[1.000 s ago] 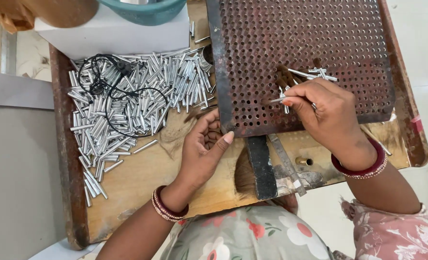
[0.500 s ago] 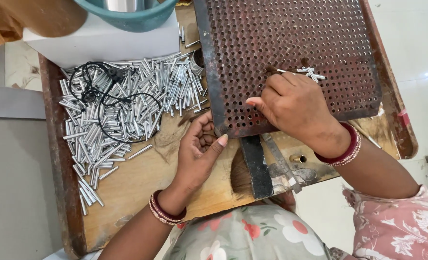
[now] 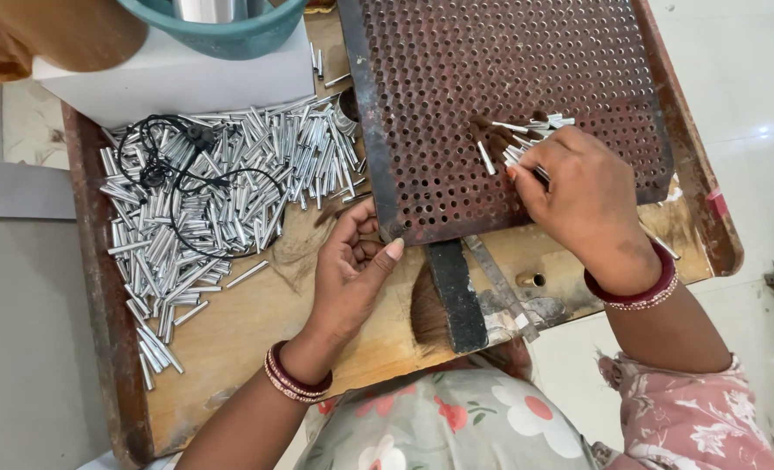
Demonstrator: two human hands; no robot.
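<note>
On the worn wooden board (image 3: 256,322) over pale floor, my right hand (image 3: 583,196) pinches small metal tubes (image 3: 526,139) against the perforated plate (image 3: 509,87); my left hand (image 3: 352,270) curls loosely, holding nothing, beside the tube heap (image 3: 213,209).

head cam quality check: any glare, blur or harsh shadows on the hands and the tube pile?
Head view: even, soft light, with only faint shadows under the left hand and right hand. Mild glints on the metal tubes, not blown out. A bright patch of glare on the pale floor at right. Perforated plate and board are sharp, no evident motion blur. Edges lean slightly, wide-lens look.
</note>
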